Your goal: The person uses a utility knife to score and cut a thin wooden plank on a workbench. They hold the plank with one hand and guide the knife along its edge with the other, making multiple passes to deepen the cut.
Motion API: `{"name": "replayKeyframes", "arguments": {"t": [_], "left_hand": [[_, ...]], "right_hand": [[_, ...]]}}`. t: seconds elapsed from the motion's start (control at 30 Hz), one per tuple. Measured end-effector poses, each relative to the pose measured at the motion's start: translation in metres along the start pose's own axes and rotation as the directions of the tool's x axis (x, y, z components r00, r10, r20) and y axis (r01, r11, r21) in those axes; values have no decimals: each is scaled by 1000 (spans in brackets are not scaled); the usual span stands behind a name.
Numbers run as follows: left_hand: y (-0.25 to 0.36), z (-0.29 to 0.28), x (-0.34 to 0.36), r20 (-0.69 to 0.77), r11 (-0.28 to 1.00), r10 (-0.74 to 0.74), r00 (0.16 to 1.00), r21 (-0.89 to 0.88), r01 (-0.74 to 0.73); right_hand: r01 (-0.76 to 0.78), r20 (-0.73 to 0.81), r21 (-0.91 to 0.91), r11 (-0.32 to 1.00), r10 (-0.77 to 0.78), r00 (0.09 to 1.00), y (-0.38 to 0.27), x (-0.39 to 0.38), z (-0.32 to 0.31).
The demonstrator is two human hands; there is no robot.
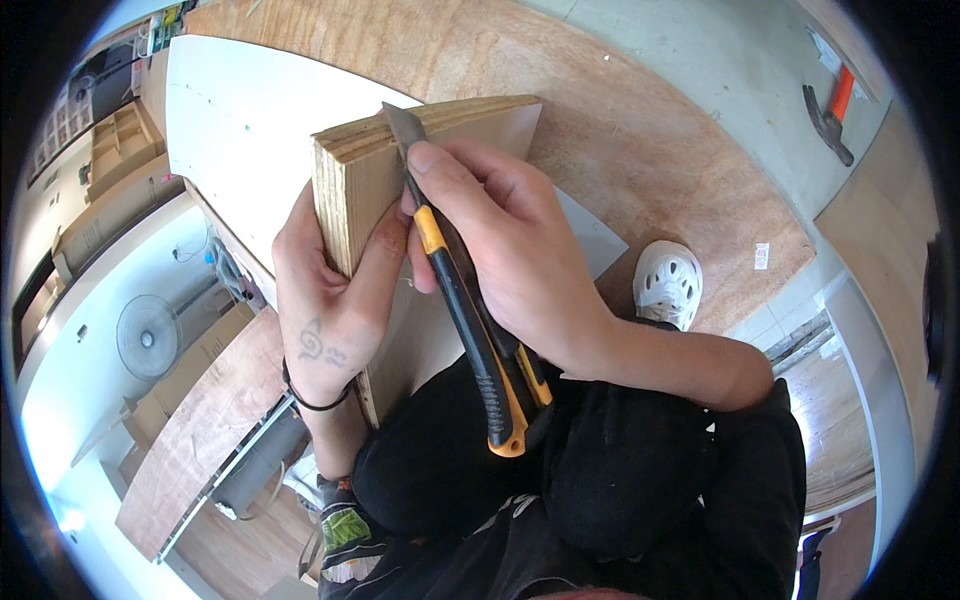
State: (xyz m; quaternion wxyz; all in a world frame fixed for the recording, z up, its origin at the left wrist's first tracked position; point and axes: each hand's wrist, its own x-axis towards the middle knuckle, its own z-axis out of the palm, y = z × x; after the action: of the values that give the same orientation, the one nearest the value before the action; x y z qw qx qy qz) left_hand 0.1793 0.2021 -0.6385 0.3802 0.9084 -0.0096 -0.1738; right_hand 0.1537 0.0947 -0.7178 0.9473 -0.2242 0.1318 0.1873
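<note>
A thick plywood panel [440, 118] with layered edges leans upright against my lap, one corner pointing up. My left hand [335, 285] is wrapped round its near edge, thumb on one side and fingers behind. In my right hand [510, 230] is a utility knife [465, 330] with a black and yellow handle. Its blade lies against the panel's top edge, close to the corner. My right thumb presses on the metal part near the blade, while the handle's end points down toward my knees. The fingertips of my left hand behind the panel are hidden.
Beneath the panel lie a white sheet [260, 100] and a large plywood sheet [640, 110]. A hammer [833, 115] with an orange handle rests on the floor at the far right. My white shoe [668, 283] stands on the plywood. A fan [150, 337] is at the left.
</note>
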Motion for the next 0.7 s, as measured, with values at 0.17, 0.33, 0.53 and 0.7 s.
{"name": "replayKeyframes", "arguments": {"t": [0.17, 0.33, 0.53, 0.7], "left_hand": [[0, -2, 0, 11, 1000, -12, 1000, 25, 12], [-1, -2, -1, 11, 1000, -4, 1000, -19, 4], [-1, -2, -1, 4, 1000, 8, 1000, -3, -8], [-3, -2, -2, 8, 1000, -13, 1000, -15, 13]], "right_hand": [[-3, 10, -34, 999, 3, 1000, -2, 2, -1], [-33, 7, -56, 998, 34, 999, -4, -5, 1], [-44, 22, -82, 996, 45, 999, -8, 0, 3], [-74, 17, -69, 995, 76, 997, -14, -3, 5]]}}
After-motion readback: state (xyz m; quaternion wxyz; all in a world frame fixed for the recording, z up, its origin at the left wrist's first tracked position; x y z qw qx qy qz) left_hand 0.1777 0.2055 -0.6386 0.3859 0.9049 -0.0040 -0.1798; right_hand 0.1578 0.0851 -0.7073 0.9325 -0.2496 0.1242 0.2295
